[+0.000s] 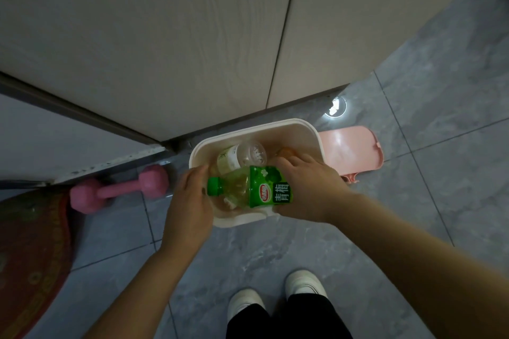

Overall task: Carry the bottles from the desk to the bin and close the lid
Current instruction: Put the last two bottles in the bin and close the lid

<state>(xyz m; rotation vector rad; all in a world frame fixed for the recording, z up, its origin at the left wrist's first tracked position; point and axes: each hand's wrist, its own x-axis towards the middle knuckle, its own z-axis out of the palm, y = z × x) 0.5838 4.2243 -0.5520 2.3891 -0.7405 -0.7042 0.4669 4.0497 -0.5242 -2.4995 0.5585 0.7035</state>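
Observation:
A white bin [308,129] stands on the floor in front of me with its pink lid [349,150] hanging open to the right. My right hand [308,190] grips a green-labelled bottle [259,190] of pale yellow drink, held sideways over the bin's mouth with the green cap pointing left. My left hand [190,201] hovers at the cap end, fingers curled beside the cap; contact with the bottle is unclear. Inside the bin lies a clear bottle [242,158] with a white label, and something orange [286,152] shows behind my right hand.
A pink dumbbell [118,190] lies on the grey tiled floor left of the bin. A red round mat [30,253] fills the lower left. Pale cabinet doors [192,36] rise behind the bin. My white shoes [275,297] stand just below it.

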